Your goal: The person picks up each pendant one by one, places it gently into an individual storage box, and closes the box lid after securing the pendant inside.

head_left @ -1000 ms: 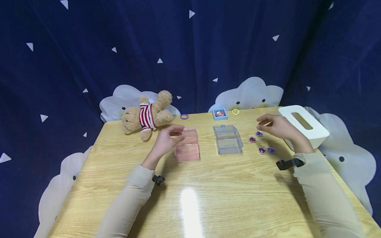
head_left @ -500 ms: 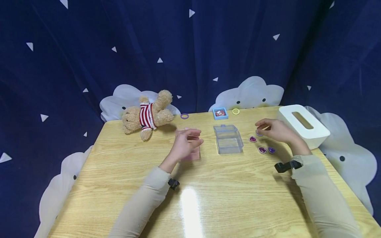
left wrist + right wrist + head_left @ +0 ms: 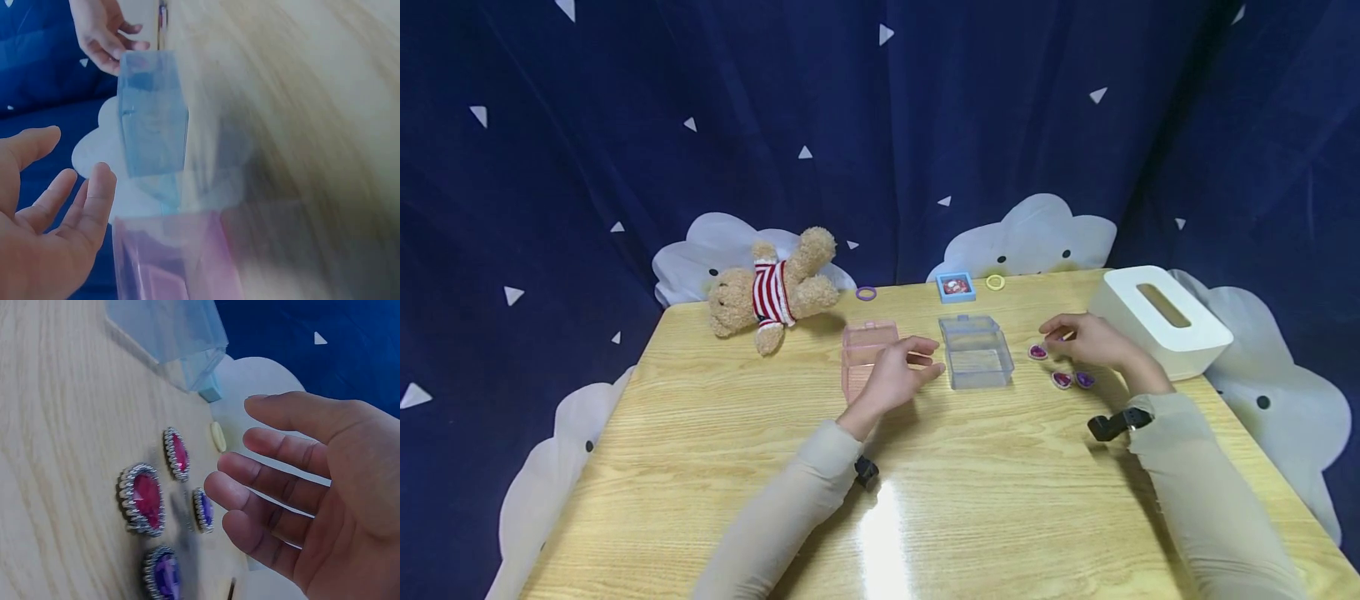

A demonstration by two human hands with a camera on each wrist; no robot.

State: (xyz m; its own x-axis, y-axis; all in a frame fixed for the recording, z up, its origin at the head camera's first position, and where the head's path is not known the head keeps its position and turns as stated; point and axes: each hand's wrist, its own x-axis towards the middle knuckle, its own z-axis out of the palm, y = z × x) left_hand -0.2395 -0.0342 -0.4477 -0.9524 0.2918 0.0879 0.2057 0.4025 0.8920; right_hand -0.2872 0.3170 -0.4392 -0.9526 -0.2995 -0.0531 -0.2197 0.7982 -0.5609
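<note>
My left hand (image 3: 897, 375) hovers over the right side of the pink clear box (image 3: 869, 333), fingers loosely bent and holding nothing. Just right of its fingertips stands the bluish clear box (image 3: 979, 369), its lid raised. My right hand (image 3: 1093, 340) is above the gems at the right, its fingers apart and nothing between them. Two red gems, one nearer the boxes (image 3: 178, 453) and one below it (image 3: 147, 501), lie on the table in silver rims. A purple gem (image 3: 205, 510) sits nearest the right fingertips; another purple gem (image 3: 164, 575) lies beside the lower red one.
A white tissue box (image 3: 1206, 333) stands right of my right hand. Along the back edge are a teddy bear (image 3: 771, 292) in a striped shirt, a purple ring (image 3: 866, 293), a blue-framed square (image 3: 956, 287) and a yellow ring (image 3: 995, 282). The wooden table (image 3: 985, 483) extends toward me.
My left hand has moved right across the pink box toward the bluish one. My right hand has come slightly down and left, now covering most of the back purple gem in the head view.
</note>
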